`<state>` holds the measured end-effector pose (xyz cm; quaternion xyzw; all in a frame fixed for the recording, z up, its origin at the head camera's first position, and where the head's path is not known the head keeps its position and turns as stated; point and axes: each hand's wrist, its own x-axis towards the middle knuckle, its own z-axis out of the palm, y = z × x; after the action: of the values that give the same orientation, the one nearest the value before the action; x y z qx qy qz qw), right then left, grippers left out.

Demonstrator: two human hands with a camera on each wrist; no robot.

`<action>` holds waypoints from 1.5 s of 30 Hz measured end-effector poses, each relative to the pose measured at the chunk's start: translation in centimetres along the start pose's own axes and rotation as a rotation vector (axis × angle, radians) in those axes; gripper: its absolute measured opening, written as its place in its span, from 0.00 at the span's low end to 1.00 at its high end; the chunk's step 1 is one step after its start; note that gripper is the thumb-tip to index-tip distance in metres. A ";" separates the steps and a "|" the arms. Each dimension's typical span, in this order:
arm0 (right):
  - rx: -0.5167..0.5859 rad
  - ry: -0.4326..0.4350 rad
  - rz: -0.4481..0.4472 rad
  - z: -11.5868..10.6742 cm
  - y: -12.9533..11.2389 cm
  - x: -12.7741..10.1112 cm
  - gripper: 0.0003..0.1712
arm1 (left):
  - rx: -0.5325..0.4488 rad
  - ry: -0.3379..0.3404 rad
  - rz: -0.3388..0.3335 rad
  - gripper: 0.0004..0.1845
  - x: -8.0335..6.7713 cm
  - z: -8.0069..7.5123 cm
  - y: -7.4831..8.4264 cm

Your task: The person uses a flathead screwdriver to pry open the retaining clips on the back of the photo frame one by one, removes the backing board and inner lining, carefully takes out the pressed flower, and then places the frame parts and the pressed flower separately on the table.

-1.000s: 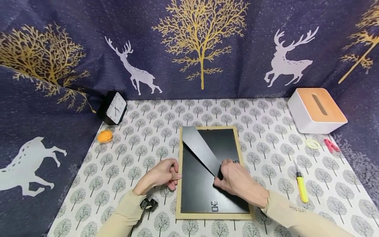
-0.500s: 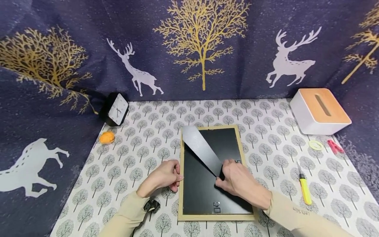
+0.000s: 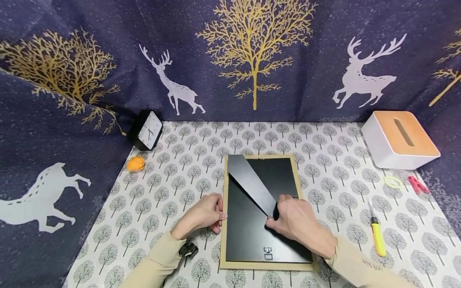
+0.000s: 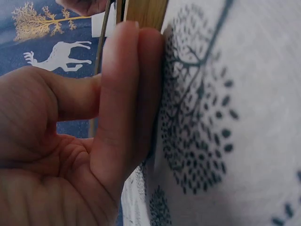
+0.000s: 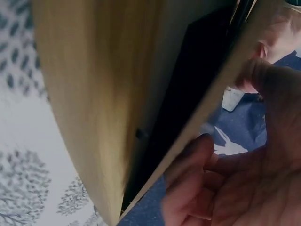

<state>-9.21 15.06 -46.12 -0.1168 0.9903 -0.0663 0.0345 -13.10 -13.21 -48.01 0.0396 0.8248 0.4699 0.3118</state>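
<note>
A picture frame lies back side up, with its pale wooden rim (image 3: pixel 223 240) around a black backing board (image 3: pixel 248 240). A flat, tapered black stand leg (image 3: pixel 248 178) is raised at a slant over the board. My right hand (image 3: pixel 297 218) pinches the wide lower end of that leg. In the right wrist view a dark gap shows between the wooden rim (image 5: pixel 99 84) and the board's edge (image 5: pixel 207 106). My left hand (image 3: pixel 205 212) pinches the frame's left edge; in the left wrist view a straight finger (image 4: pixel 123 84) lies along its side, the thumb at the board's edge.
Right of the frame lie a yellow-handled tool (image 3: pixel 378 238) with a thin metal tip, a pale yellow ring (image 3: pixel 393 182) and a red A-shaped piece (image 3: pixel 418 185). A tissue box (image 3: pixel 389 158) stands behind them. A clock (image 3: pixel 149 132) and an orange lump (image 3: pixel 135 163) stand left.
The head view has turned slightly left, so everything appears shifted right. Both hands keep their places on the frame and stand leg.
</note>
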 end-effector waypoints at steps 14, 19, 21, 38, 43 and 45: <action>0.290 0.032 0.192 -0.4 3.1 -4.5 0.30 | -0.057 -0.036 0.006 0.11 0.7 -0.1 -0.8; 0.386 -0.049 0.270 -0.4 4.1 -5.6 0.23 | -0.059 -0.022 0.003 0.12 0.6 -0.2 -0.9; 0.421 -0.068 0.279 -0.4 4.2 -5.7 0.23 | -0.063 -0.020 0.006 0.12 0.5 -0.3 -0.9; 0.856 -0.127 0.456 0.6 4.6 -6.6 0.24 | -0.058 -0.012 0.005 0.11 0.4 0.1 -0.6; 1.091 -0.174 0.416 0.7 4.3 -7.8 0.24 | -0.076 -0.011 -0.005 0.11 0.5 0.1 -0.4; 1.228 -0.214 0.383 1.1 4.2 -8.7 0.26 | -0.078 -0.009 -0.008 0.11 0.4 0.2 -0.5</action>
<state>-1.67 21.01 -47.37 0.0969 0.7666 -0.6009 0.2045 -13.18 -13.19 -48.69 0.0262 0.8046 0.5002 0.3190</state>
